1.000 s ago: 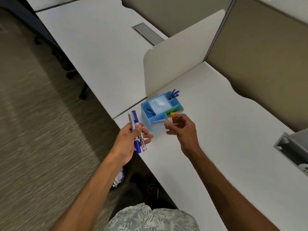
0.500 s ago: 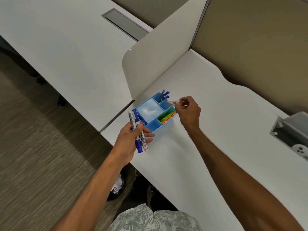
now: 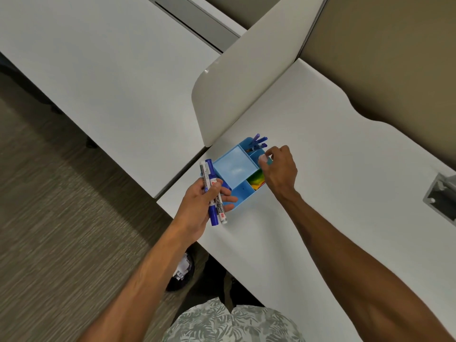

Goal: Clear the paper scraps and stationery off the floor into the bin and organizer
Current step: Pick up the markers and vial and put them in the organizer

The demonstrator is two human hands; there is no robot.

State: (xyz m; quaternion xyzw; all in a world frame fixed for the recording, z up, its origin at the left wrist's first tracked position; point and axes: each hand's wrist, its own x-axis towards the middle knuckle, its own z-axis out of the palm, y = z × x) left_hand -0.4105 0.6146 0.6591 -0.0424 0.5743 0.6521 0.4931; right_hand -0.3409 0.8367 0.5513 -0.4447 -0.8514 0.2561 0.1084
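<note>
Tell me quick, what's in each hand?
Left hand: closed, holding markers.
Right hand: fingers pinched over the organizer; cannot tell if anything is in them.

Both forearms are bare, without sleeves, and pale leaf-print shorts cover the person's lap.

I saw a light blue organizer, purple-blue pens in its corner, yellow, green and orange notes, white and dark blue markers with black lettering, a white desk, grey-brown streaked carpet, grey leaf-print shorts.
</note>
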